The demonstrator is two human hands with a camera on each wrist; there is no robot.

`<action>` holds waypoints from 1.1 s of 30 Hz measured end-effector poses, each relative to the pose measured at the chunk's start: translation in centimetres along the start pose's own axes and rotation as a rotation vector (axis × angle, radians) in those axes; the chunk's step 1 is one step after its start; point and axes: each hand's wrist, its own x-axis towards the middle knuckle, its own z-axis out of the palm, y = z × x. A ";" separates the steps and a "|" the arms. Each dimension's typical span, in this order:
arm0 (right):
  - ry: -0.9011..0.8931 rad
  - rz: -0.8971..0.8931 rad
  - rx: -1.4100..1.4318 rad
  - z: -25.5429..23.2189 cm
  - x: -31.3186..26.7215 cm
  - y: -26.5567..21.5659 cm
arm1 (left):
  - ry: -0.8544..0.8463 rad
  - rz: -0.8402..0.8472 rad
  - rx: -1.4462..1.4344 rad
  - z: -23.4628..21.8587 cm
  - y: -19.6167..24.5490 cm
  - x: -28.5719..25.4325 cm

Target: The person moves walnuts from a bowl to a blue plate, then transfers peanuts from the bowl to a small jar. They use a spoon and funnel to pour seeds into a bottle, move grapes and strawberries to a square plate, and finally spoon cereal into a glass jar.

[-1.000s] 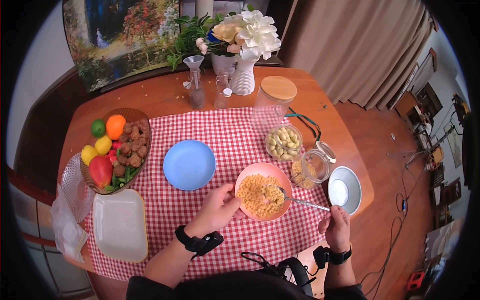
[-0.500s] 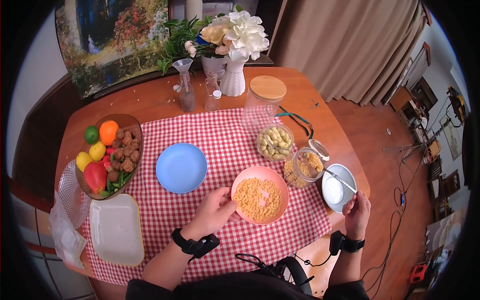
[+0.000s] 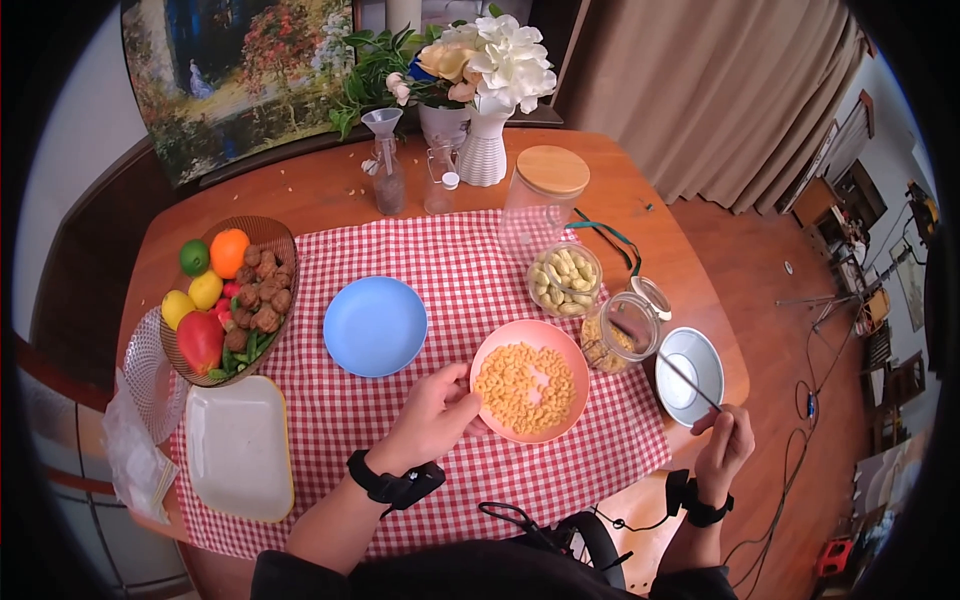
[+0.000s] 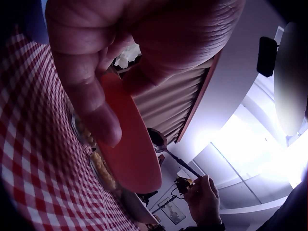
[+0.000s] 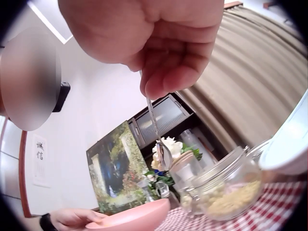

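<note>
The left hand (image 3: pixel 432 412) grips the rim of a pink bowl (image 3: pixel 575 355) holding small yellow pasta-like pieces (image 3: pixel 520 385); in the left wrist view the thumb and fingers pinch the bowl (image 4: pixel 132 149). Right of it, the right hand (image 3: pixel 725 452) pinches the handle end of a metal spoon (image 3: pixel 690 380), whose head is over the mouth of an open glass jar (image 3: pixel 605 345) with yellow pieces inside. The right wrist view shows the spoon's bowl (image 5: pixel 164 156) pointing down above the jar (image 5: pixel 231 192); no food is plainly visible on it.
A white bowl (image 3: pixel 708 360) stands right of the jar, a jar of pale nuts (image 3: pixel 565 280) behind it. Left are a blue plate (image 3: pixel 375 327), a white tray (image 3: pixel 238 450) and a fruit basket (image 3: pixel 290 320). Bottles, a lidded jar (image 3: pixel 535 210) and a flower vase (image 3: pixel 484 150) stand at the back.
The right hand has moved right with the spoon, out of the pink bowl to the open jar. Yellow pieces seen on the spoon half a second ago are no longer visible there. The left hand keeps its hold.
</note>
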 end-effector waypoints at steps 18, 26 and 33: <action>-0.383 0.012 0.101 2.0 -1.1 -2.1 | 0.031 0.033 0.078 -1.5 0.8 -1.3; -0.475 0.252 0.251 1.9 -1.5 -3.4 | 0.063 0.014 0.123 -2.1 0.9 -1.2; -0.600 0.516 0.522 4.0 -2.9 -3.0 | 0.086 -0.059 0.068 -1.9 0.8 -1.2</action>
